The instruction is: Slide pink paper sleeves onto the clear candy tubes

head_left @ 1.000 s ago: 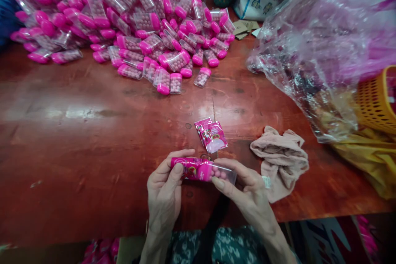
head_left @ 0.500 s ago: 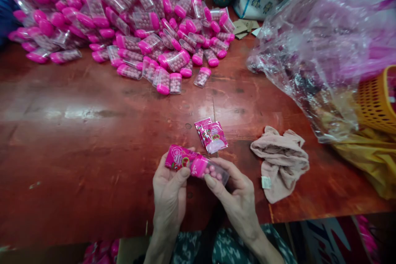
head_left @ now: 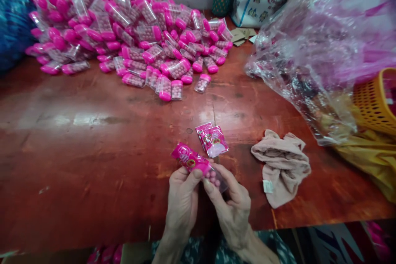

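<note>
Between my two hands is a clear candy container (head_left: 213, 176) with pink balls in it, tilted above the table's near side. A printed pink sleeve (head_left: 188, 157) now covers its cap end. My left hand (head_left: 182, 196) is closed, its thumb pressing the sleeve over the cap. My right hand (head_left: 230, 198) grips the clear end between thumb and fingers. Just beyond my hands lies a small stack of flat printed sleeves (head_left: 216, 141). The fingers behind the container are partly hidden.
A large heap of pink-capped candy containers (head_left: 139, 33) covers the back left. To the right lie a crumpled beige cloth (head_left: 281, 165), clear plastic sheeting (head_left: 297, 49) and a yellow basket (head_left: 374, 101). A blue bag (head_left: 15, 16) stands at the far left.
The sleeve has slid over the container's pink cap, which was bare before. My left hand has moved right, closer to my right hand. The camera view has shifted slightly.
</note>
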